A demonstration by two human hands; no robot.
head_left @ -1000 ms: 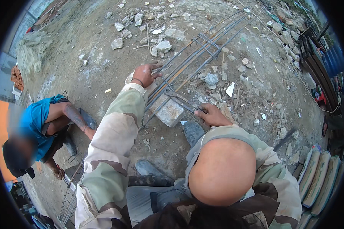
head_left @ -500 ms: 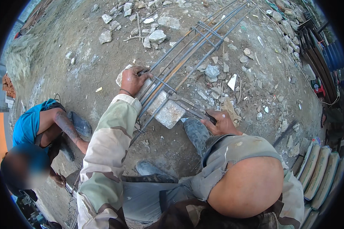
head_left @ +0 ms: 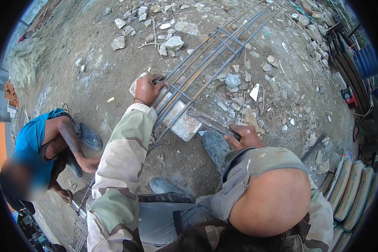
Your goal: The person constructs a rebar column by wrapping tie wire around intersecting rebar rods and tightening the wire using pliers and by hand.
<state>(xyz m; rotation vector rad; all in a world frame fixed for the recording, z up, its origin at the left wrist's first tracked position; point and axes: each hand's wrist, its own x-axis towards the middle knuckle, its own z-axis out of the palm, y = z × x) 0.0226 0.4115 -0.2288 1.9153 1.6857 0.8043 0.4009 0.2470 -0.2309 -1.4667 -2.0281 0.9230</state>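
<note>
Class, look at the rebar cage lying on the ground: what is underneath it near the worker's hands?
A flat grey stone block props the rebar cage off the dirt. The left hand hides whatever lies beneath its end of the block; bars cross the block's top.

At the lower right edge of my view I see a row of filled sacks (head_left: 347, 190), long and rounded, lying side by side on the ground, pale grey-beige with greenish edging. Any print on them is too small to make out. I find no signs, screens or other labels.
</note>
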